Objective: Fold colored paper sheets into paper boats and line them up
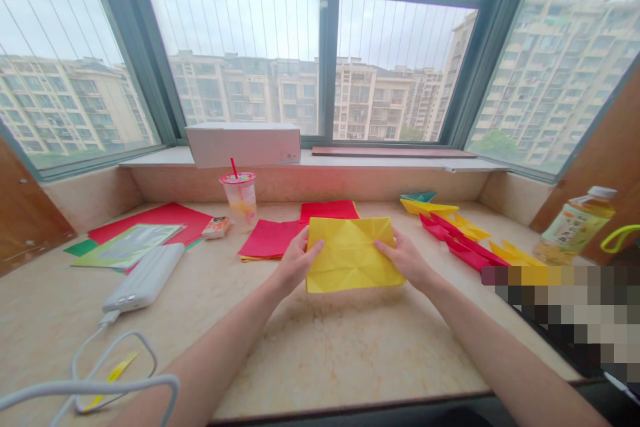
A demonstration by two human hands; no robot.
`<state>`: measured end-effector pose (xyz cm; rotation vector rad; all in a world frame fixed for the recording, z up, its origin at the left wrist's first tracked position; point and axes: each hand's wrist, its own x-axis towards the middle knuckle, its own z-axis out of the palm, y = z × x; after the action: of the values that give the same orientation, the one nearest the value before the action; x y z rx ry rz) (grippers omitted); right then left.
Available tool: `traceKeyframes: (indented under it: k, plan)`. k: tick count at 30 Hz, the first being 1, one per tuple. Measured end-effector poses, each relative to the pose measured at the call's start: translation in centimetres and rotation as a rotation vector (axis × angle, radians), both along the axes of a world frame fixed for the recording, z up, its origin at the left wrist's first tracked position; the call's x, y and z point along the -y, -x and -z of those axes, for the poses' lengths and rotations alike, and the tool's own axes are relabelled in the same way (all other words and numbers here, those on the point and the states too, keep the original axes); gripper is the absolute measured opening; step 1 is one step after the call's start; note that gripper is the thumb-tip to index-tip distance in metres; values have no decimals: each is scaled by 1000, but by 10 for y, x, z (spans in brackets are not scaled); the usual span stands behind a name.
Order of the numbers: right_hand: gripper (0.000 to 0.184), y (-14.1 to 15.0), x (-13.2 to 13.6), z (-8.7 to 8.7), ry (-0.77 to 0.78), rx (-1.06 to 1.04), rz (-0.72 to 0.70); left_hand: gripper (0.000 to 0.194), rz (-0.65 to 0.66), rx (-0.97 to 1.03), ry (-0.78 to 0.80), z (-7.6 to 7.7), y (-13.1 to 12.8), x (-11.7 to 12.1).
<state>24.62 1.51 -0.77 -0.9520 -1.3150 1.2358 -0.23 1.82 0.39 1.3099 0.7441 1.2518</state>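
A creased yellow paper sheet (350, 253) is held a little above the marble tabletop (320, 347) at the centre. My left hand (295, 263) pinches its left edge with thumb on top. Its right edge is gripped the same way by my right hand (407, 260). Behind the sheet lie stacks of red paper (273, 239), some with yellow sheets under them. To the right, several folded paper boats (453, 227) in yellow, red and teal are lined up.
A plastic cup with a red straw (241, 197) and a small packet (216, 227) stand left of centre. A white power bank (145, 277) with cable (100, 380), printed sheets (127, 245), a drink bottle (575, 223) and a white box (243, 143) on the sill surround the area.
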Motion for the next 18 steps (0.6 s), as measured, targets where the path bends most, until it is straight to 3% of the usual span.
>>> traceKeyframes:
  k: [5, 9, 12, 18]
  plan:
    - [38, 2, 1, 1, -27, -5, -16, 50, 44, -28, 39, 3, -2, 5]
    - [31, -2, -2, 4, -182, 179, -84, 54, 210, -70, 60, 3, -1, 10]
    - [40, -8, -3, 6, -327, 318, -77, 57, 293, -155, 15, -3, 2, 15]
    - [51, -7, 7, 3, -386, 422, -120, 54, 354, -360, -92, -16, 7, 25]
